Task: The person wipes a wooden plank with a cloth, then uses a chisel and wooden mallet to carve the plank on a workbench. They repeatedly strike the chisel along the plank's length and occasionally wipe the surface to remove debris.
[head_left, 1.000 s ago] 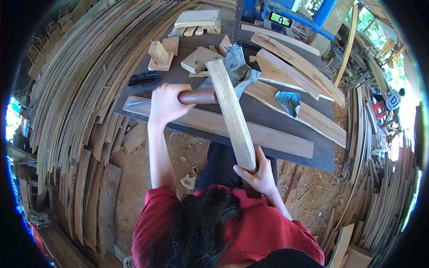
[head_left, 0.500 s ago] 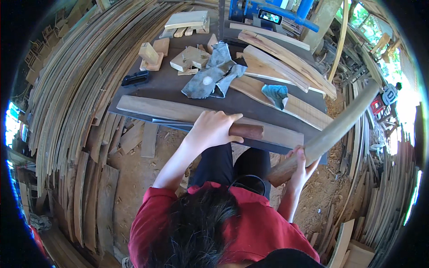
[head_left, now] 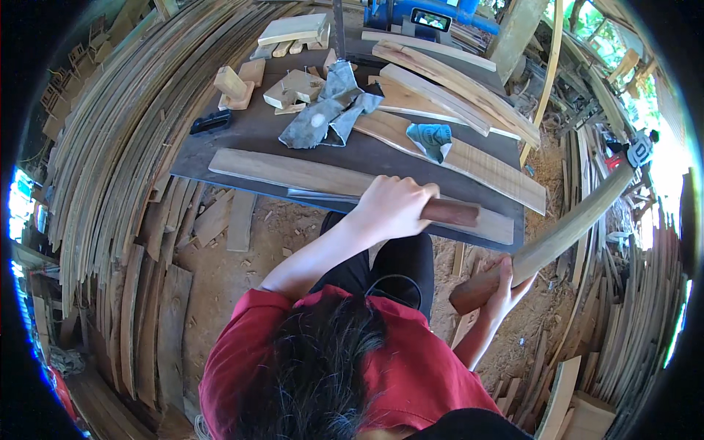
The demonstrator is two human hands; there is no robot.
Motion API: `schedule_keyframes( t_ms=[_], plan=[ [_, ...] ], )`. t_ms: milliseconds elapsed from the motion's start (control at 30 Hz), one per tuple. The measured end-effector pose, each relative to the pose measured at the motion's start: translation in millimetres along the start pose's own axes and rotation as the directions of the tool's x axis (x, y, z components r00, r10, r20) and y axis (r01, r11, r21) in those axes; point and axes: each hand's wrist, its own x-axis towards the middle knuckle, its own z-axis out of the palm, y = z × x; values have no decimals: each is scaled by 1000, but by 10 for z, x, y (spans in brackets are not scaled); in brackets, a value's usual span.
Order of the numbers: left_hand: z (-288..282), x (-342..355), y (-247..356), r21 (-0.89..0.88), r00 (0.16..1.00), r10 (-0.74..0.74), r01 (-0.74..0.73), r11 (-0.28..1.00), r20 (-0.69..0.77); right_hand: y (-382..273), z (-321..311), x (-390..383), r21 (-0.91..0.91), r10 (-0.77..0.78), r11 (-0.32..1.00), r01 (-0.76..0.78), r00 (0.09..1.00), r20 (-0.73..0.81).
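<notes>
Near the table (head_left: 257,136), the right hand (head_left: 504,292) grips a curved timber (head_left: 565,236).

Rumpled grey cloth (head_left: 308,130) on dark table (head_left: 255,133)

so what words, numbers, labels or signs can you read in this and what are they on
Folded blue piece on the table: printed marks, too small to read.
Background person's shirt: a large mark, which I won't copy.
Lit device screen: no text I can make out.
Wooden piece in the right hand: no writing visible.
</notes>
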Motion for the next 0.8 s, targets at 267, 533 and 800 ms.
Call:
schedule_keyframes(
  t_ms=[267, 533, 800],
  plan=[
    [-253, 0, 691, -158, 953, 266, -288, 945, -147, -27, -534, 94, -313, -248, 928, 202, 962, -115],
    [-159, 99, 885, -199, 930, 368, -358, 912, 15, -21, -796, 34, -320, -215, 938, 136, 950, -226],
    [-63, 227, 738, -191, 960, 276, -263, 946, 46, -324, -630, -194, 150, -92, 984, 91, 996, -4]
  ],
)
